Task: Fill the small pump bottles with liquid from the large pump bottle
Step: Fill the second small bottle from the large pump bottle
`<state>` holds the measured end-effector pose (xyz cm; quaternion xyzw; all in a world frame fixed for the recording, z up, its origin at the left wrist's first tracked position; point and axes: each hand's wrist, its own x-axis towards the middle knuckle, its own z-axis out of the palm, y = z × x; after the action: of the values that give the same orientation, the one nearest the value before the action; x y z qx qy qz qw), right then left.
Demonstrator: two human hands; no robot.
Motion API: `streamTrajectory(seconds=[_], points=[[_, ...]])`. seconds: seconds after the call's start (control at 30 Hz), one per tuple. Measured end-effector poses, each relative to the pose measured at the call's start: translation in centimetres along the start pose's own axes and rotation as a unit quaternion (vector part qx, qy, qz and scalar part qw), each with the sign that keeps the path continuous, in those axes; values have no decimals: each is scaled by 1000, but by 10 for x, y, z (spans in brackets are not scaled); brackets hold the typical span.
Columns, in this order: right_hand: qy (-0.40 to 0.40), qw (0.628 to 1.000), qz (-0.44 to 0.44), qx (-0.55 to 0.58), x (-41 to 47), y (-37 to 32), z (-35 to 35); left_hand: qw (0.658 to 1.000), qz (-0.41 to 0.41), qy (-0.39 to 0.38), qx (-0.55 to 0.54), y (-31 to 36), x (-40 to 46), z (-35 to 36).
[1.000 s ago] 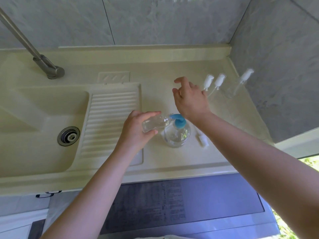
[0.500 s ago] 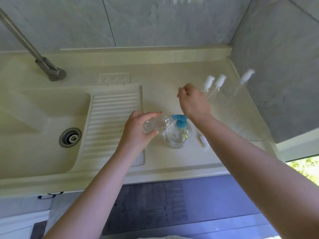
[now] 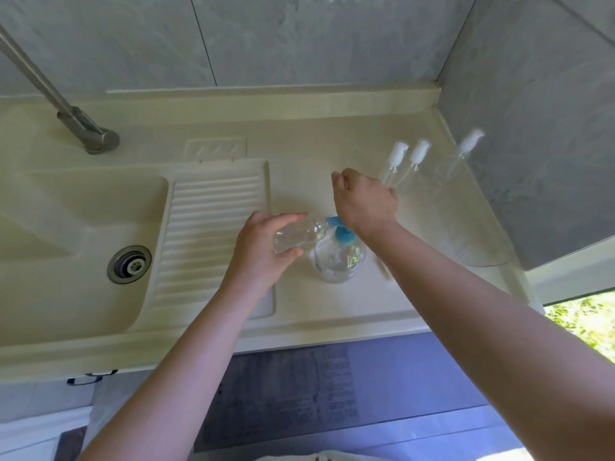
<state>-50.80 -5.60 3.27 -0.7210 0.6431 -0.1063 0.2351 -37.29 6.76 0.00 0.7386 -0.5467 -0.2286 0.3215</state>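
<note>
Spanning the whole width, a cream desk (image 3: 332, 138) with a moulded sink (image 3: 66, 234) and a ribbed draining part (image 3: 213, 227) is seen below grey wall tiles (image 3: 299, 38). A metal tap (image 3: 83, 128) is fixed at the left. The large pump bottle (image 3: 339, 257) is stood upright on the desk, its blue pump head pointed to the left. A small pump bottle (image 3: 296, 236) is held by the left hand (image 3: 263, 251), fingers wrapped around it; its long axis lies nearly flat, the open neck pointed right, at the blue nozzle. The right hand (image 3: 364, 202) is kept above the pump with fingers curled, nothing held. Three capped small bottles (image 3: 417, 158) are stood behind it.
</note>
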Motion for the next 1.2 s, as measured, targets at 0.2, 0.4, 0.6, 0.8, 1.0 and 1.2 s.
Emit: streamTrajectory(seconds=[0.2, 0.4, 0.6, 0.8, 1.0, 1.2], points=[[-3, 1000, -26, 0, -3, 4, 10, 1000, -4, -5, -5, 0, 0, 1], [15, 999, -48, -2, -6, 3, 9, 1000, 1, -3, -10, -1, 2, 0], [13, 997, -70, -3, -1, 2, 5, 1000, -3, -13, -19, 2, 1, -1], [-34, 997, -63, -20, -1, 6, 9, 1000, -6, -10, -9, 3, 0, -1], [8, 993, -104, -62, 1, 0, 1, 999, -17, -14, -23, 3, -4, -1], [-31, 998, -60, -19, -2, 5, 11, 1000, -19, -13, -15, 1, -2, 2]])
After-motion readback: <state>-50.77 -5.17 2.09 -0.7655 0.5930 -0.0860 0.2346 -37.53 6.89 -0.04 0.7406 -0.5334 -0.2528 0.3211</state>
